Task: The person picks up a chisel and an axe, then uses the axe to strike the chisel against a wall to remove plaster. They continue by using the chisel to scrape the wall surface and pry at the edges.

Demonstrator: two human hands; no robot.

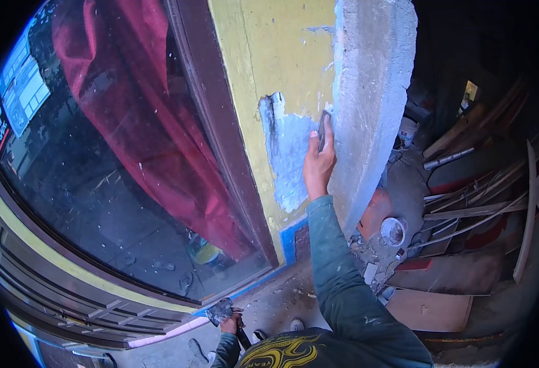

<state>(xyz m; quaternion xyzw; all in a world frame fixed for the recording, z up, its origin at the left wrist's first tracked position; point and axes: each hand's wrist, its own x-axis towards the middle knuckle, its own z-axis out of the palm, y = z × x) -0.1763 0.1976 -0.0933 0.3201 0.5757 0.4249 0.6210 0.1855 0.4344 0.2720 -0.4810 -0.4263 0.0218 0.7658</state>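
Two hands are at work, well apart from each other. The right hand is raised at the end of a teal sleeve, its fingers closed around a small scraper with the thumb lying along the back. The scraper's blade is held upright and flat against the wall, right where a pale blue-grey patch of bared surface meets the rough concrete pillar. Yellow paint covers the wall above and to the left of the patch, with a ragged edge around it. The left hand hangs low near the body, gripped shut on the handle of a trowel whose blade carries a lump of grey filler; it touches nothing else. Left of the yellow strip runs a dark brown frame around a large window, with a red curtain behind the glass and a printed sticker in its upper corner. On the floor to the right of the pillar sit a small round tub and, further back, a white bucket. Loose boards and a grey pipe lie piled beyond them.
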